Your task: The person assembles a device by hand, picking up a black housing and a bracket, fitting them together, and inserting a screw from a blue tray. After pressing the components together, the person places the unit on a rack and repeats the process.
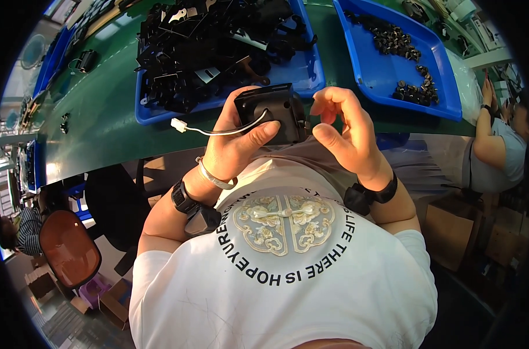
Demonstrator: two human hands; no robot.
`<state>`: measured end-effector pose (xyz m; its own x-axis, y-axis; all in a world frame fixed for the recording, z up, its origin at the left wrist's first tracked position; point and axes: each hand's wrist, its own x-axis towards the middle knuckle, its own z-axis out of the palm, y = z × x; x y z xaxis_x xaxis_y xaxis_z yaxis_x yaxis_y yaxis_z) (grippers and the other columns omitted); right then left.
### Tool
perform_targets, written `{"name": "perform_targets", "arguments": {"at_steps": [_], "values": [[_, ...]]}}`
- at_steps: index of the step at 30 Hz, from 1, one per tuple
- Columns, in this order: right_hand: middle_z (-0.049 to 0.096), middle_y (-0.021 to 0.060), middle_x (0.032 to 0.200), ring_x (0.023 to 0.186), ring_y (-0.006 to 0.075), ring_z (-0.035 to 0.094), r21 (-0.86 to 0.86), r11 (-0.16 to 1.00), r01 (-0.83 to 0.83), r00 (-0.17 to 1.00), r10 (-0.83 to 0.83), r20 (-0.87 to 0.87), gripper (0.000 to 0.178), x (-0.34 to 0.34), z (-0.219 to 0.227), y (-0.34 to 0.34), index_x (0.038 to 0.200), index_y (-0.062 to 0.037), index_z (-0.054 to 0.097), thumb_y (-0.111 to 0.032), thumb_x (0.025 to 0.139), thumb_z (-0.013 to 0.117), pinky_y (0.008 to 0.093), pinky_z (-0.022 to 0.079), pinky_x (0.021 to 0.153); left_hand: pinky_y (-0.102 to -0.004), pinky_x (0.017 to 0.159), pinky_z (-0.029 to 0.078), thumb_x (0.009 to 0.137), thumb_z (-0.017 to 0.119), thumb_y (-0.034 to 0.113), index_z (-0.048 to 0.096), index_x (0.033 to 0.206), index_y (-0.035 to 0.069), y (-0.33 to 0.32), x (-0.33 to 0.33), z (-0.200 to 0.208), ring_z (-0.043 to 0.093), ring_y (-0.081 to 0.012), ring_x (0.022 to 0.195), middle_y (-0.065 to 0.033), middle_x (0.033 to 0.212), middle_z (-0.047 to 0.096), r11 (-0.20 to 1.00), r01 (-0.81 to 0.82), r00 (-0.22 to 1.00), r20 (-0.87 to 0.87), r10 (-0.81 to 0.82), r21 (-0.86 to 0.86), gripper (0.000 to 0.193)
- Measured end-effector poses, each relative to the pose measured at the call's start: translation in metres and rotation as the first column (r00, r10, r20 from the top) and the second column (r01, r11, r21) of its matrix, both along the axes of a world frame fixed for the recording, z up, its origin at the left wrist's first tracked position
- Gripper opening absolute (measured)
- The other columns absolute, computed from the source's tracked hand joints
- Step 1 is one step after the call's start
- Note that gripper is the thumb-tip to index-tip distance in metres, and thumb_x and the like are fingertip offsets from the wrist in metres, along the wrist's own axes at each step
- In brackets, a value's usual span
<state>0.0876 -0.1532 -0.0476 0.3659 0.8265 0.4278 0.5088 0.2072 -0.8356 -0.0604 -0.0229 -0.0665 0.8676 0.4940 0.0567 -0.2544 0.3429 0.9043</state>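
Observation:
My left hand [234, 145] is closed around a black box-shaped device housing [282, 110], with the thumb lying across its near face. From a hole in that face runs a white cable [241, 131], which ends in a small white plug [179, 124] left of my wrist. Just right of the housing is my right hand [353, 131], its thumb and fingers curved and apart, with nothing visible between them. A small black knob or screw sticks out of the housing's right side, close to the right fingertips.
Behind my hands, a blue tray [320, 78] holds a heap of black metal brackets. Another blue tray [366, 87] at the right contains small dark screw-like parts. Both stand on a green table [96, 134]. An orange-brown chair [70, 249] is at left; another person [497, 145] sits at far right.

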Motion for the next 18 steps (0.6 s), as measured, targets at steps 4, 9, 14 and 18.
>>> {"name": "perform_targets", "arguments": {"at_steps": [4,9,14,18], "values": [[0.053,0.0103,0.068,0.061,0.0201,0.05,0.111,0.994,0.016,0.985,-0.035,0.171,0.03,-0.004,-0.001,0.0,0.078,0.0025,0.052,-0.024,0.089,0.06,0.0285,0.04,0.057,-0.0264,0.085,0.046,0.083,0.069,0.009,0.039,0.122,0.003,-0.002,-0.002,0.001,0.054,-0.0118,0.096,-0.006,0.105,0.057,0.999,-0.015,1.0,-0.024,0.014,-0.047,0.05],[0.053,0.0104,0.066,0.059,0.0199,0.051,-0.045,0.998,-0.033,0.953,0.045,0.299,0.025,0.011,-0.005,-0.006,0.081,0.0032,0.054,-0.019,0.087,0.063,0.03,0.04,0.054,-0.0268,0.086,0.046,0.083,0.069,0.009,0.039,0.121,0.002,0.001,-0.005,-0.002,0.054,-0.0117,0.097,-0.0057,0.106,0.057,0.998,0.006,1.0,-0.03,-0.004,0.057,0.049],[0.051,0.0118,0.063,0.056,0.0216,0.05,0.156,0.988,0.017,0.995,-0.032,0.093,0.03,-0.008,-0.004,0.001,0.078,0.0038,0.054,-0.024,0.089,0.06,0.0301,0.039,0.051,-0.0265,0.086,0.046,0.083,0.069,0.009,0.038,0.122,0.002,0.0,-0.004,-0.002,0.054,-0.0114,0.097,-0.0056,0.106,0.057,0.999,0.001,0.999,-0.044,0.002,0.048,0.05],[0.053,0.0112,0.067,0.059,0.0191,0.051,-0.111,0.992,0.063,0.971,-0.035,0.235,0.034,-0.002,-0.005,-0.001,0.078,0.0042,0.053,-0.027,0.09,0.059,0.0287,0.04,0.054,-0.0264,0.086,0.046,0.083,0.069,0.009,0.038,0.122,0.002,0.0,-0.004,-0.001,0.054,-0.0113,0.097,-0.0058,0.106,0.057,1.0,-0.005,0.999,-0.032,0.005,0.028,0.05]]}}
